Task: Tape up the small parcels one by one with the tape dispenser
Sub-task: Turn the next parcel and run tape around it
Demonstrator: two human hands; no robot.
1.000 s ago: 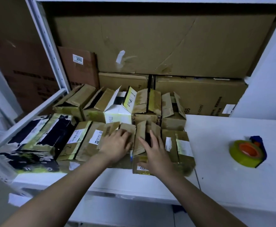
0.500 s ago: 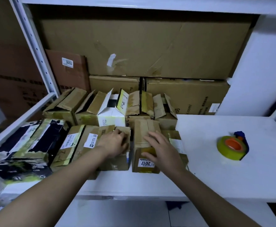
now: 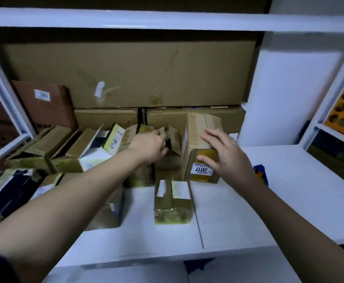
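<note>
Setting: white shelf unit; white bench [image 3: 238, 217] surface below an upper white shelf [image 3: 167, 20], with large brown cardboard cartons [image 3: 126, 72] stacked against the back.
Parcel in hand: small brown cardboard parcel with a white "2017" label [image 3: 200, 148], top flaps closed, yellowish tape on its front face; it stands right of centre, its base on or just above the bench, cannot tell which.
Other parcels: row of open-flapped small cardboard boxes [image 3: 64, 148] at left and centre; one flat taped parcel with white labels [image 3: 173, 201] lies in front, near the bench edge.
Tape dispenser: blue and orange tape dispenser [image 3: 260, 172], mostly hidden behind the right wrist.
Open room: bare bench to the right of the parcels and along the front edge; left side crowded.
Right hand [image 3: 226, 158]: fingers spread over the labelled parcel's top, thumb on its front face; grip wraps that parcel.
Left hand [image 3: 150, 146]: arm stretched forward, fingers curled onto a flap of an open box [image 3: 170, 137] in the back row.
</note>
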